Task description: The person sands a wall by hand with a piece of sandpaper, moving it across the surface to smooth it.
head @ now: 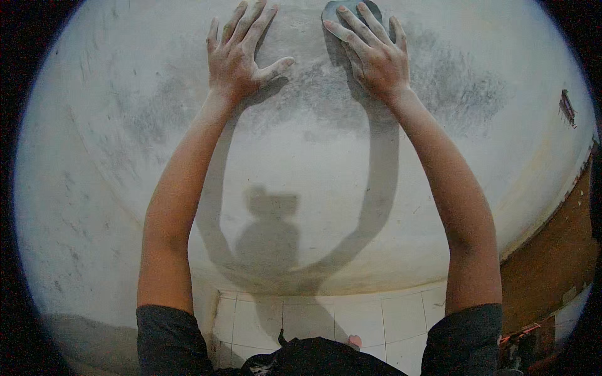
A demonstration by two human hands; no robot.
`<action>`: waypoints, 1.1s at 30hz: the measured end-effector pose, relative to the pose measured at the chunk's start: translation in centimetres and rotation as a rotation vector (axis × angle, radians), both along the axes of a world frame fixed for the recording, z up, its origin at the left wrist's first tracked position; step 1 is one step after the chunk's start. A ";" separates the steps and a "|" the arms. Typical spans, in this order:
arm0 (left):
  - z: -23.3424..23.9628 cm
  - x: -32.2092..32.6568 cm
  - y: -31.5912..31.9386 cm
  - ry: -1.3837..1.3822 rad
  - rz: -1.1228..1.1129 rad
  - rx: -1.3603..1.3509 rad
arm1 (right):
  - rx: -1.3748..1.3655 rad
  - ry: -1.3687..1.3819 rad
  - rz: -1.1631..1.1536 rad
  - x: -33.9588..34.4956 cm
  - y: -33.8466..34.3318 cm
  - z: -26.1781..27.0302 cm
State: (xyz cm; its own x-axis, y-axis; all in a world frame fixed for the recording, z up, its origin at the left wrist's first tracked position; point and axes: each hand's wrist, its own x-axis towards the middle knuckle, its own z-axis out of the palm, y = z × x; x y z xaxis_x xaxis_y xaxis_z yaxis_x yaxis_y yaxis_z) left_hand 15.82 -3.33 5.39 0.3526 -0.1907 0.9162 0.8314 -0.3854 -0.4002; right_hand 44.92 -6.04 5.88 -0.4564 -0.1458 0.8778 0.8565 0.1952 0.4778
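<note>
Both arms reach up against a whitish plastered wall [324, 164] marked with grey, worn patches. My left hand [240, 51] lies on it with fingers spread, holding nothing, and pale dust coats the fingers. My right hand [374, 51] presses a dark blue-grey sheet, possibly sandpaper [332, 10], against the wall; its fingertips rest on top of the sheet, and dust covers them too. The sheet's upper edge lies close to the top of the picture. Shadows of both arms and of the head fall on the wall below the hands.
White floor tiles [360, 319] meet the foot of the wall. At the lower right is a brown surface [541, 263] with a rough edge, and reddish cords [522, 332] lie near it. A dark chipped mark [567, 108] is on the wall at the right.
</note>
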 end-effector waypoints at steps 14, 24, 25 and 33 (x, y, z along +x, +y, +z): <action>-0.3 1.2 -2.5 -0.063 -0.038 -0.194 | 0.006 0.153 -0.239 4.1 2.6 -0.2; -0.7 0.9 0.0 -0.058 -0.055 -0.046 | -0.054 0.122 -0.265 2.0 1.5 -0.8; -0.8 0.7 -0.2 -0.065 -0.032 -0.052 | -0.022 0.178 -0.270 1.5 0.4 0.4; -1.2 -0.1 0.4 -0.081 -0.050 -0.067 | -0.110 -0.010 -0.190 -3.7 1.4 -2.6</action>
